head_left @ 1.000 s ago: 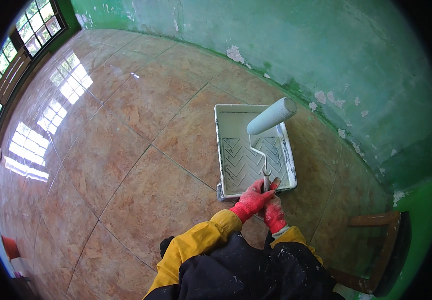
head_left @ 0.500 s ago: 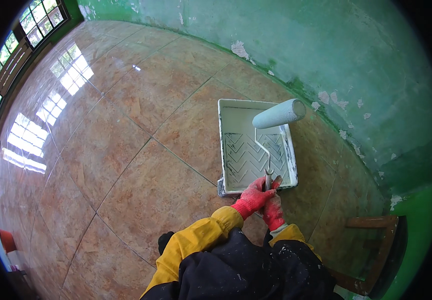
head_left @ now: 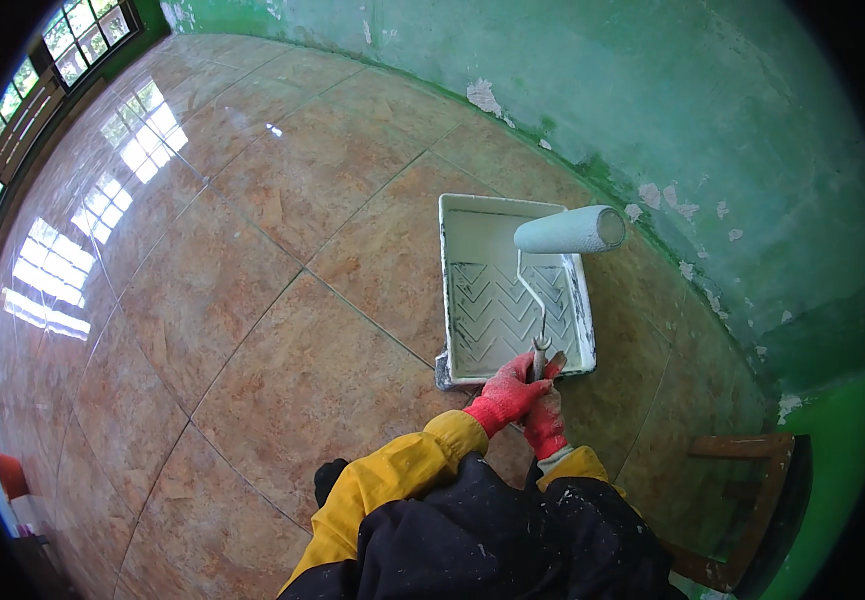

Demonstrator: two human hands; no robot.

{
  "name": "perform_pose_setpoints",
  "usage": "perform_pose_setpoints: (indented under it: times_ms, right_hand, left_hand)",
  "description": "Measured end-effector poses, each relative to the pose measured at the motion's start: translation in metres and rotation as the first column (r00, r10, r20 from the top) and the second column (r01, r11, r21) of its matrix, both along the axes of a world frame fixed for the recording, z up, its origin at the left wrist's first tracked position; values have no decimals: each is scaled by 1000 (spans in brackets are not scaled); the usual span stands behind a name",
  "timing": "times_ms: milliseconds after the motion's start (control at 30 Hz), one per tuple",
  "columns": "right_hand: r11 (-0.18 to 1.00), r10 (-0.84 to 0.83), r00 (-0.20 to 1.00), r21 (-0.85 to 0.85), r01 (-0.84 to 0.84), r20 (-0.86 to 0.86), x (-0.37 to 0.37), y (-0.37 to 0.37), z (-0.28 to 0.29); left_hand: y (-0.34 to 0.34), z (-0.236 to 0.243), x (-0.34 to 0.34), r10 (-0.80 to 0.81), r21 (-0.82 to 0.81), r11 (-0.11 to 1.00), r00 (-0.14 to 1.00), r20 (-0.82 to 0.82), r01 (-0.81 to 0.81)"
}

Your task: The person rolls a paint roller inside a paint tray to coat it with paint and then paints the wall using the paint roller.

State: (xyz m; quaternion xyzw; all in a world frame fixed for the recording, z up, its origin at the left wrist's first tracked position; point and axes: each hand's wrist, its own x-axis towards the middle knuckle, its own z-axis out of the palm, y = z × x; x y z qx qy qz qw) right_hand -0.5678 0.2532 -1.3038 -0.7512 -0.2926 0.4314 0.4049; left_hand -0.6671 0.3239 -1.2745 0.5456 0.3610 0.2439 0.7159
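Both of my hands, in red work gloves smeared with paint, are closed around the handle of a paint roller (head_left: 569, 231). My left hand (head_left: 510, 388) grips it from the left side; my right hand (head_left: 546, 415) holds it lower down, close against the left. The roller's pale, paint-coated sleeve is raised above the right rim of a white paint tray (head_left: 444, 300), with its bent wire frame crossing over the tray. Ridged zigzags and whitish paint show inside the tray, which lies on the floor. Part of the handle is hidden by my fingers.
Brown tiles cover the floor (head_left: 252, 330). A green wall (head_left: 672, 110) with peeling patches runs along the far and right side. At the lower right stands a wooden frame (head_left: 777, 500), perhaps a chair. An orange pot-like object (head_left: 10, 476) is at the left edge, below windows (head_left: 27, 90).
The roller's sleeve has shifted slightly to the right and turned nearer to level. My hands keep their grip in almost the same place.
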Motion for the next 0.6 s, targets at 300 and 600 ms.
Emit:
perform_pose_setpoints:
  times_ms: [300,600]
  right_hand:
    - [991,132,978,-29,-129,159,-10,3,26]
    - [988,147,965,-69,-135,218,-2,1,12]
  left_hand:
    - [-2,-16,4,40,32,999,997,59,-42]
    - [-1,-6,1,27,41,999,999,22,-28]
